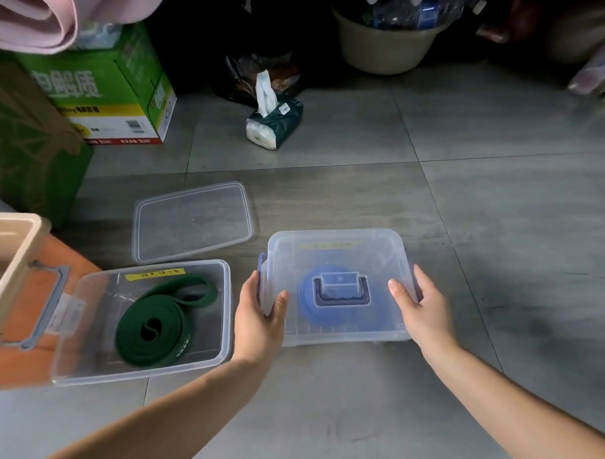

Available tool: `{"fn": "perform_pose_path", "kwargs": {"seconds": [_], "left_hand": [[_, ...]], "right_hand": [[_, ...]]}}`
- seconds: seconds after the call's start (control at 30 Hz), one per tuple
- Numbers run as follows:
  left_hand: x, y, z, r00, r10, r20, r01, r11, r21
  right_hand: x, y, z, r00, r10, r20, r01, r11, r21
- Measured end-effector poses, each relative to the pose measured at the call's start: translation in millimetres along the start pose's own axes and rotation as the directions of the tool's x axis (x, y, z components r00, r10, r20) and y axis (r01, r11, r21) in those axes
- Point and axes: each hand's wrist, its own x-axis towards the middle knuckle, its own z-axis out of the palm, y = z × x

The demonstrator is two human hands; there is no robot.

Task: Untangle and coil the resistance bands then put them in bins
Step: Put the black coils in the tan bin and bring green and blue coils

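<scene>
Both hands (257, 317) (418, 302) grip the lidded bin (338, 244); loose lid (191, 222), tissue pack (274, 125) beyond.

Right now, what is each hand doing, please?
Left hand: closed on the left side of the lidded bin.
Right hand: closed on the same bin's right side.

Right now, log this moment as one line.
left hand, right hand: gripping lidded bin sides | blue band: inside | green band: coiled, open bin
</scene>
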Motion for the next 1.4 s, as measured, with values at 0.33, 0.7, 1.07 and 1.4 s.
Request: {"fn": "perform_pose_path", "kwargs": {"seconds": [0.33, 0.7, 1.07, 1.4], "left_hand": [[32, 24, 6, 0.977, 0.095, 0.191, -0.138, 0.964, 0.229], [136, -19, -137, 0.991, -0.115, 0.064, 0.021, 0.615, 0.788], [101, -51, -107, 0.997, -0.003, 0.075, -0.062, 0.538, 0.84], [124, -11, -71, 0.991, -0.109, 0.081, 0.016, 0.687, 0.726]], "right_hand": [[35, -22, -10, 0.996, -0.052, -0.079, 0.02, 0.932, -0.362], [30, -142, 175, 0.549, -0.632, 0.548, 0.829, 0.496, -0.259], [88, -115, 257, 0.602, -0.295, 0.742, 0.762, -0.067, -0.644], [96, -122, 194, 0.466, -0.646, 0.605, 0.822, 0.063, -0.566]]}}
